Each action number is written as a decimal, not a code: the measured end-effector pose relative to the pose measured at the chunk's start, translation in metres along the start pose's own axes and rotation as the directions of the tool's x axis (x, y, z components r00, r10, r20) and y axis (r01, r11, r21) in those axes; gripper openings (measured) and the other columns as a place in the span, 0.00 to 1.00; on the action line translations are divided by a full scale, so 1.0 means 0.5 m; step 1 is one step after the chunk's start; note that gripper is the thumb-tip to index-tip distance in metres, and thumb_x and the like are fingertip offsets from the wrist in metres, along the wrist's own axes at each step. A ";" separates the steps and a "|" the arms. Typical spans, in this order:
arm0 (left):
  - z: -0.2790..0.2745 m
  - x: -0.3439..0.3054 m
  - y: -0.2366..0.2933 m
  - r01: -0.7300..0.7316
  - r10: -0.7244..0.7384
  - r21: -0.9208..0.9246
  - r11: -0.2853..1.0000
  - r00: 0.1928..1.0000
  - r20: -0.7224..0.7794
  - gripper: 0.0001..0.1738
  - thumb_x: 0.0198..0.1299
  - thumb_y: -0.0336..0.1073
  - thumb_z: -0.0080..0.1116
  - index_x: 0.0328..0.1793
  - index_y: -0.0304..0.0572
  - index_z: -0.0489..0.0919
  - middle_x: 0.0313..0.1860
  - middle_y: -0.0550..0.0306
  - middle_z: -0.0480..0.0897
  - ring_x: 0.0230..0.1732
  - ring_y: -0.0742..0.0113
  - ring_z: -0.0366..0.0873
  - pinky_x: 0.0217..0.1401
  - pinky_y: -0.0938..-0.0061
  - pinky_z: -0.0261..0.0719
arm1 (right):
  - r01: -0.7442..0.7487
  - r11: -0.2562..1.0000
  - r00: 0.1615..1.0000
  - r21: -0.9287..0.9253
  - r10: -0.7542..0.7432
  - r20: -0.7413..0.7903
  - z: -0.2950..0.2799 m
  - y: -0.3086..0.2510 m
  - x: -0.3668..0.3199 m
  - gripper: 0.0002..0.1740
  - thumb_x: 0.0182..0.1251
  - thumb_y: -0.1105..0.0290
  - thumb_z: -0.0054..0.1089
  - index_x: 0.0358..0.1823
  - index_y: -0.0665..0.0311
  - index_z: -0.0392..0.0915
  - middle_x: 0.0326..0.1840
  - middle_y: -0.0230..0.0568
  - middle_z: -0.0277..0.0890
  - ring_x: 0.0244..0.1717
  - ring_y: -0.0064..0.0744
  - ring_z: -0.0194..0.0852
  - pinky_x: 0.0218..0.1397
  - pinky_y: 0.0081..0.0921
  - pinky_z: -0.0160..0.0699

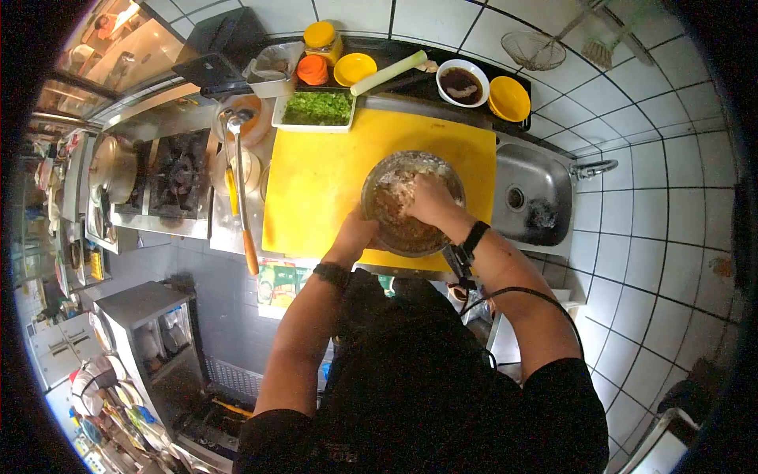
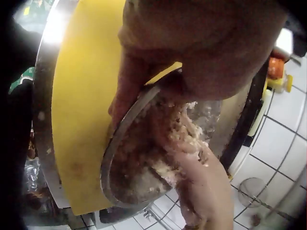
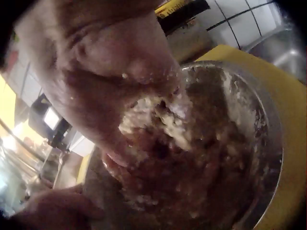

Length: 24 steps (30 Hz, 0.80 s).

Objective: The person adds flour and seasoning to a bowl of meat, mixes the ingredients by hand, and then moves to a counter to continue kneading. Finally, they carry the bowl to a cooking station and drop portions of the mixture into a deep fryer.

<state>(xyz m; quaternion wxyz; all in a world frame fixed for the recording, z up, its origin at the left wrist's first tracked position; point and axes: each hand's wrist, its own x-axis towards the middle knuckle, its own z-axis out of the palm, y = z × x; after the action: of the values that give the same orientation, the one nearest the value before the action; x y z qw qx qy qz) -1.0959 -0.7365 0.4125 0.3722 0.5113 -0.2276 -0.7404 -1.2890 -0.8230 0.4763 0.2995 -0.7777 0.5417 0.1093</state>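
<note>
A round metal bowl (image 1: 448, 175) stands on a yellow cutting board (image 1: 316, 182) in front of the person. Inside is a wet, lumpy brown mixture (image 3: 196, 167) that looks like minced meat, with pale smears up the wall. My left hand (image 1: 357, 237) grips the bowl's near-left rim, thumb and fingers on either side of it in the left wrist view. Down in the bowl, my right hand (image 1: 433, 202) has its fingers curled into the mixture. Pale clumps stick to its fingers and show between thumb and fingers; the fingertips are buried.
Behind the board are a tray of chopped greens (image 1: 318, 109), a leek (image 1: 388, 73), a bowl of dark liquid (image 1: 461, 84) and yellow bowls (image 1: 509, 99). A sink (image 1: 537, 170) lies right; a long-handled ladle (image 1: 241, 182) and stove (image 1: 178, 170) are left.
</note>
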 end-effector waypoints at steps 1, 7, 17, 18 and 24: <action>-0.001 -0.001 0.002 0.000 0.000 0.005 1.000 1.000 0.004 0.33 0.61 0.21 0.54 0.76 0.42 0.67 0.63 0.49 0.81 0.53 0.50 0.86 0.45 0.55 0.93 | -0.006 1.000 0.999 -0.002 0.006 0.045 -0.004 0.007 0.001 0.38 0.68 0.59 0.66 0.69 0.81 0.65 0.68 0.67 0.71 0.66 0.57 0.75 0.65 0.44 0.79; -0.001 -0.002 0.006 -0.002 0.005 -0.106 0.994 1.000 0.028 0.29 0.65 0.21 0.48 0.74 0.42 0.69 0.60 0.45 0.82 0.48 0.48 0.88 0.40 0.56 0.95 | -0.231 0.969 0.959 0.086 0.212 0.189 -0.037 -0.020 0.048 0.44 0.73 0.59 0.58 0.80 0.77 0.50 0.81 0.64 0.53 0.76 0.57 0.62 0.77 0.48 0.65; -0.009 0.047 -0.017 -0.216 0.208 0.148 0.965 0.976 0.067 0.31 0.63 0.20 0.51 0.74 0.43 0.68 0.59 0.49 0.82 0.54 0.55 0.85 0.40 0.59 0.93 | 0.493 0.782 0.866 -0.381 -0.399 0.301 0.020 -0.046 0.008 0.22 0.61 0.60 0.63 0.55 0.59 0.85 0.70 0.46 0.71 0.79 0.59 0.55 0.79 0.68 0.51; -0.001 0.029 0.001 -0.134 0.132 0.032 0.990 0.990 0.046 0.32 0.62 0.20 0.51 0.75 0.43 0.68 0.60 0.49 0.81 0.54 0.55 0.85 0.40 0.59 0.93 | 0.587 0.700 0.808 -0.407 -0.476 0.347 0.020 -0.031 -0.003 0.22 0.58 0.59 0.65 0.54 0.57 0.86 0.70 0.45 0.71 0.80 0.59 0.52 0.79 0.69 0.48; 0.001 0.011 0.026 0.002 0.002 -0.063 0.998 0.998 0.061 0.36 0.59 0.18 0.53 0.76 0.46 0.65 0.63 0.49 0.80 0.53 0.51 0.86 0.41 0.56 0.94 | 0.336 0.854 0.935 -0.397 -0.352 0.035 0.044 0.066 -0.031 0.27 0.71 0.72 0.48 0.71 0.54 0.73 0.81 0.60 0.53 0.80 0.71 0.50 0.75 0.60 0.67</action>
<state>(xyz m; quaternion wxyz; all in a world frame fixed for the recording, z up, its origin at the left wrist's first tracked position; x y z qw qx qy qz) -1.0934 -0.7490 0.4188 0.3808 0.4765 -0.2155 -0.7625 -1.3217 -0.8059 0.4550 0.1399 -0.9082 0.3664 0.1462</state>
